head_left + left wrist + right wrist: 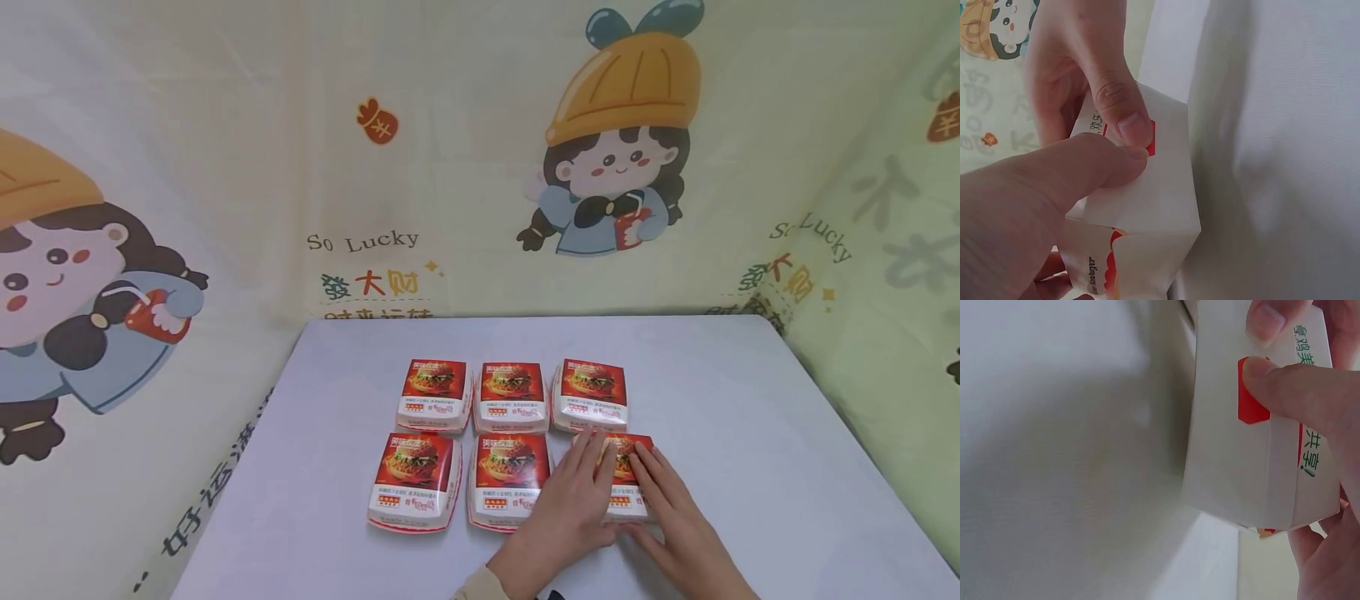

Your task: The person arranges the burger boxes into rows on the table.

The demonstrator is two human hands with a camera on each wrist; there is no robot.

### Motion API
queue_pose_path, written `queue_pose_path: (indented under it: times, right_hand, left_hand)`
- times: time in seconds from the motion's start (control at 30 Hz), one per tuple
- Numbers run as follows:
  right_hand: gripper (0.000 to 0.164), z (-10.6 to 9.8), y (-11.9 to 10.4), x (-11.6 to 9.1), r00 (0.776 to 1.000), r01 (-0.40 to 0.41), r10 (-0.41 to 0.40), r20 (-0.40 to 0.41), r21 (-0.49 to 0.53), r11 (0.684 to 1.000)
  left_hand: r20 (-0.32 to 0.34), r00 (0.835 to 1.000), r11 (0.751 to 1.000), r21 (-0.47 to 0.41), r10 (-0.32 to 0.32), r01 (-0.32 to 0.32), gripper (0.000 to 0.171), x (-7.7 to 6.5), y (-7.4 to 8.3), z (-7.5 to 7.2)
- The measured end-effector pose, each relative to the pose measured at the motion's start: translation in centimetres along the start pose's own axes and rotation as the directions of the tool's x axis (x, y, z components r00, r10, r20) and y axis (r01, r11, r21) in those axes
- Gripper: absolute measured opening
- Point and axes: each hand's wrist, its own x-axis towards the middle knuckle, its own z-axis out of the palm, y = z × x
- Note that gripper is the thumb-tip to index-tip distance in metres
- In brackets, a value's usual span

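Observation:
A white and red burger box with a burger picture on its lid sits at the front right of two rows of such boxes. My left hand holds its left side, fingers lying over the lid. From the right, my right hand grips the same box, its fingers also reaching over the top. In the left wrist view both thumbs press on the plain front wall of the box, their tips nearly together. The right wrist view has a red tab on that wall, with the right thumb over its upper end.
Two more burger boxes, one in the middle and one at the left, share the front row. Behind them stand three others, the rightmost just beyond my fingers. All are on a white table before a printed cloth backdrop.

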Motion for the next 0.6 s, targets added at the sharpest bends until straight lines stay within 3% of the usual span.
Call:
queue_pose_path:
  times: [0.43,0.6]
  right_hand:
    - [0.108,0.12,-0.07,0.15,1.000,-0.024,0.024,0.004,-0.005,1.000]
    - [0.105,0.37,-0.14,0.16,1.000,0.011,-0.011,0.003,0.017,1.000]
  left_hand:
    - [-0.025,0.999,0.999,0.026,0.023,-0.022,0.096,-0.12,-0.19,0.01]
    - [-0.020,1.000,1.000,0.023,0.017,-0.017,0.096,-0.55,-0.48,-0.26]
